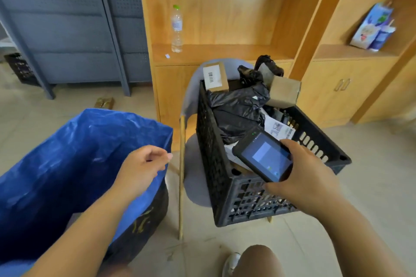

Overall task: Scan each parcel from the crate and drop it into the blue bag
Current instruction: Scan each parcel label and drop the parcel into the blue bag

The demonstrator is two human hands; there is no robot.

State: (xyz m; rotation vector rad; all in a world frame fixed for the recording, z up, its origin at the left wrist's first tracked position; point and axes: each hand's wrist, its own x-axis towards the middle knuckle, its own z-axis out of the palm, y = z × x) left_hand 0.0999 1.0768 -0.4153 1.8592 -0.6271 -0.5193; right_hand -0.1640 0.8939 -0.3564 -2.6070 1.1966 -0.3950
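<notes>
Parcels in the black crate (225, 198) overlap, the lower ones hidden; two boxes show at its far edge, labelled box (215, 80) and plain box (284, 92); right hand (308, 177) grips one scanner (263, 156) over its near edge; left hand (144, 166) curls at the blue bag (67, 164) rim, pinch unclear.

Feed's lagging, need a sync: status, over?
Left hand loosely curled at blue bag rim, no parcel in it. Right hand holds scanner over crate. Crate piled with parcels. Nothing seen blocking.
</notes>
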